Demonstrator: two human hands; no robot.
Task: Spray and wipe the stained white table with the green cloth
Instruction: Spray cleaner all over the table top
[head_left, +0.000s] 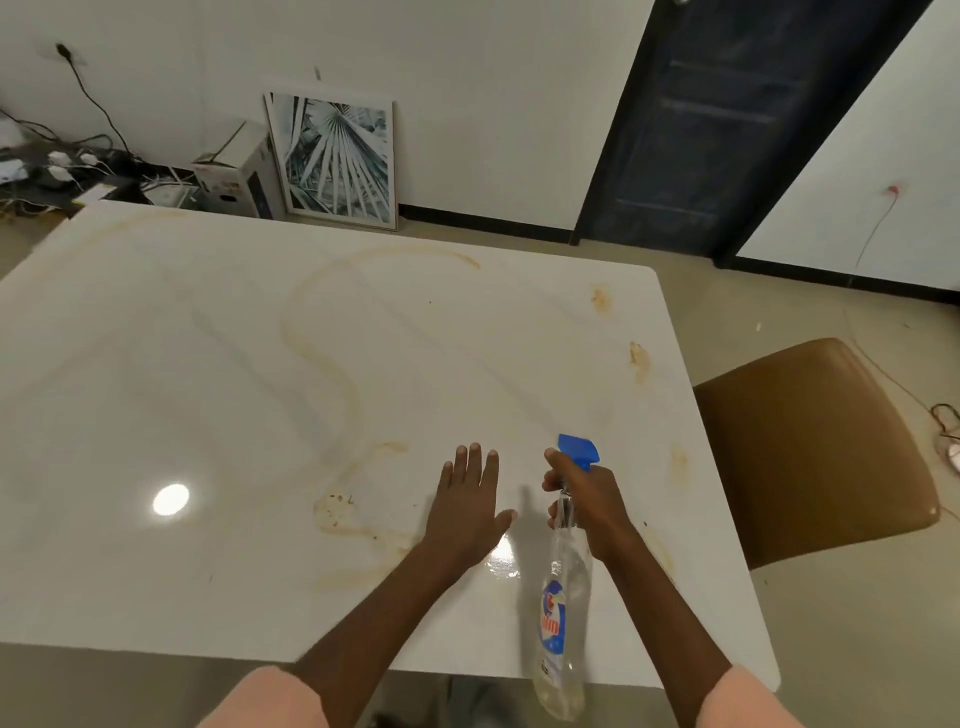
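White bench (208, 364) streaked with brownish stains (332, 364), seen from above. Brown chair (810, 447) at its right edge. Clear spray bottle (563, 597) with blue nozzle above the near right corner, right hand (587, 499) grip clenched around its neck. Left hand (467, 509) released, flat, fingers spread.

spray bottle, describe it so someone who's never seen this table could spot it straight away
Start at the white table, streaked with brownish stains, and go to its near edge on the side of the brown chair. There the right hand grips the neck of the spray bottle. It is clear plastic with a blue trigger head and a blue and red label, the only container on show.
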